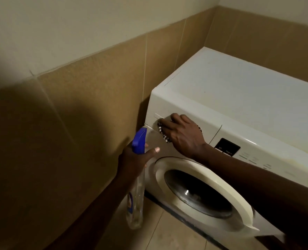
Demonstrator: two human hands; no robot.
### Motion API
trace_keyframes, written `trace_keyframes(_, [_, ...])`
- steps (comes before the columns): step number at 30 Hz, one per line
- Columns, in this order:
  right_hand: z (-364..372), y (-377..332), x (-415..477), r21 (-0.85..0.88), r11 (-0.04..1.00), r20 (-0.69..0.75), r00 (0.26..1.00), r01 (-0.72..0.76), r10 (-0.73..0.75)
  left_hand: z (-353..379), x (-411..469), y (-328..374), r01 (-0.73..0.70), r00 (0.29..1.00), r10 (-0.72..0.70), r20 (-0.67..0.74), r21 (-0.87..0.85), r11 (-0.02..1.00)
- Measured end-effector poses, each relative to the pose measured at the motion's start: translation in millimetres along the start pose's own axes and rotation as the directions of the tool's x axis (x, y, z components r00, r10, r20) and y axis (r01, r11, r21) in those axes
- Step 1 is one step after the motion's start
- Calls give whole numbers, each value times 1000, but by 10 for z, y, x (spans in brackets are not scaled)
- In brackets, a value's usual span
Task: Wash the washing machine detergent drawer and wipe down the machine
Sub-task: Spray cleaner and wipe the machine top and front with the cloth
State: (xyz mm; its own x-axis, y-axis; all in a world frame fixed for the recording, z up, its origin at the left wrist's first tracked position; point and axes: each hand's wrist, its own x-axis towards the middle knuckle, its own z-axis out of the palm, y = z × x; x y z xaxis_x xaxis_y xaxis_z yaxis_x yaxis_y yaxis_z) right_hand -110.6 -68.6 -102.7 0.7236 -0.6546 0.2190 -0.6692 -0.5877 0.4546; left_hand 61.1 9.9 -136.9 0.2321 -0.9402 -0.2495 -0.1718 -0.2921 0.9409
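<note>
Head view: two hands at a white washing machine (239, 98), one with spray, one with cloth.
At 7 o'clock in the frame, the left hand (134, 160) grips the neck of a clear spray bottle (137, 192) that hangs upright. Just right of centre, the right hand (183, 135) curls over a patterned cloth (162, 132), pressing it onto the detergent drawer (211, 123). The drawer sits closed at 10 o'clock on the machine's front, above the round door (203, 192).
</note>
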Motion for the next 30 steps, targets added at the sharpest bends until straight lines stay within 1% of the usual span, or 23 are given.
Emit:
trace_keyframes(3, [55, -73, 53, -2, 999, -49, 997, -51, 51, 18, 174, -142, -9, 1000, 8, -27, -52, 999])
trace_keyframes(4, [61, -97, 47, 15, 997, -75, 994, -80, 80, 17, 225, -189, -23, 999, 22, -30, -43, 999])
trace_keyframes(5, [61, -114, 29, 42, 993, -110, 988, -107, 111, 15, 283, -249, -42, 999, 42, -26, -21, 999])
trace_keyframes(7, [26, -125, -68, 101, 983, -231, 958, -152, 171, 13, 388, -355, -105, 994, 105, -1, 36, 994])
trace_keyframes(8, [-20, -86, -138, 140, 973, -298, 929, -183, 218, 9, 444, -372, -136, 991, 136, 5, 64, 989])
trace_keyframes(9, [-57, -38, -216, 177, 957, -370, 885, -232, 283, 7, 516, -385, -165, 986, 165, 8, 68, 984])
trace_keyframes(11, [-95, 57, -367, 237, 904, -496, 756, -354, 427, 17, 634, -399, -219, 976, 219, 18, 46, 975])
trace_keyframes(12, [-77, 99, -408, 251, 882, -535, 703, -398, 469, 28, 685, -396, -243, 970, 242, 22, 36, 969])
trace_keyframes(14, [14, 141, -410, 239, 867, -594, 641, -437, 486, 55, 728, -365, -286, 958, 286, 24, -8, 958])
trace_keyframes(16, [125, 125, -376, 217, 877, -635, 620, -429, 461, 87, 732, -334, -352, 936, 352, 24, -20, 936])
trace_keyframes(18, [205, 76, -364, 206, 896, -658, 622, -393, 424, 99, 739, -323, -418, 907, 418, 44, -16, 908])
trace_keyframes(21, [328, -28, -380, 129, 939, -653, 686, -318, 322, 118, 767, -391, -477, 872, 479, 102, -45, 878])
trace_keyframes(23, [439, -129, -335, 61, 963, -628, 740, -264, 242, 101, 781, -494, -448, 886, 454, 88, -84, 890])
trace_keyframes(25, [556, -229, -183, 11, 976, -567, 802, -219, 187, 53, 767, -575, -392, 913, 403, 58, -142, 909])
trace_keyframes(27, [639, -330, 84, -27, 981, -492, 857, -192, 154, -1, 735, -625, -365, 925, 377, 32, -193, 911])
trace_keyframes(30, [719, -491, 488, -73, 980, -382, 913, -187, 146, -73, 704, -640, -349, 934, 357, 5, -206, 914])
